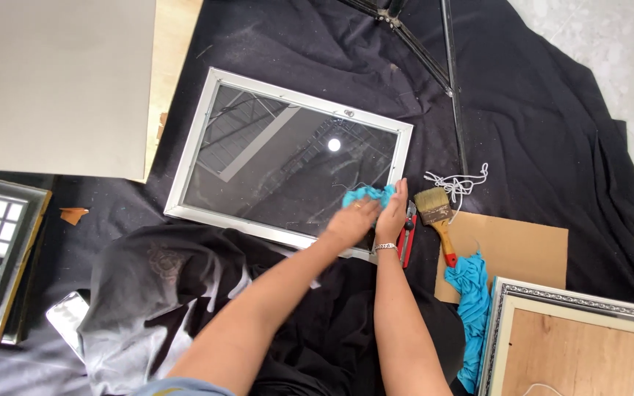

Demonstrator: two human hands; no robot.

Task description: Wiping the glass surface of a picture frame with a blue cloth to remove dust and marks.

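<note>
A silver picture frame (207,132) with a glass pane (288,158) lies flat on a black cloth (522,117). My left hand (350,218) presses a small blue rag (367,195) onto the pane's near right corner. My right hand (392,213) rests flat on the frame's right edge beside the rag, fingers together, a silver bracelet on the wrist. The glass mirrors a ceiling and a lamp.
A paintbrush (436,213) with a red handle and a red utility knife (408,231) lie right of my hands. A brown cardboard sheet (522,249), a blue cloth (473,308), white string (460,182) and an ornate frame (574,337) sit right. A grey board (67,84) lies upper left, tripod legs (434,51) above.
</note>
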